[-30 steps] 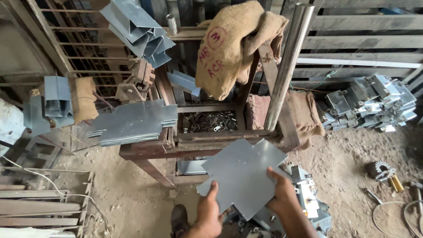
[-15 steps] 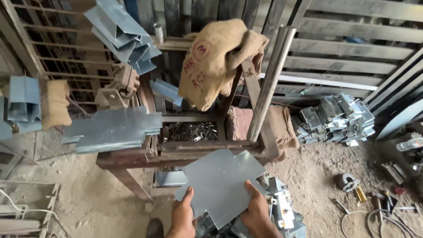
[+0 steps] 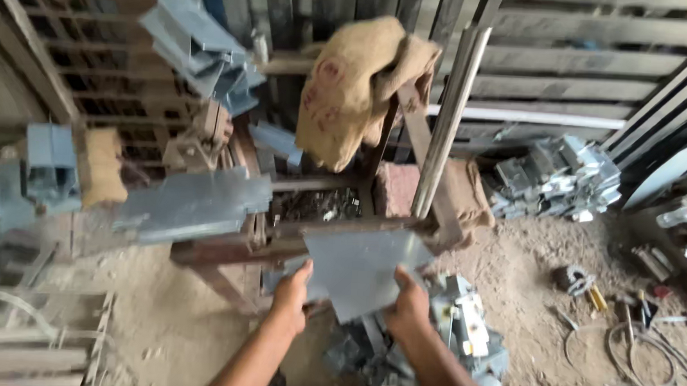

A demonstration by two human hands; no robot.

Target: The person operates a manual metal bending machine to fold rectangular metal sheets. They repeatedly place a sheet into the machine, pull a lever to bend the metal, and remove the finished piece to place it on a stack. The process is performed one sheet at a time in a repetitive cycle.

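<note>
Gripping a grey metal sheet at centre frame, the left hand and right hand are clamping its lower edges, apparently feeding it toward the rusty frame; next, squaring it up.

Left side is all blur — the grey folded metal pieces smear; both forearms are cut off at the near edge.
</note>
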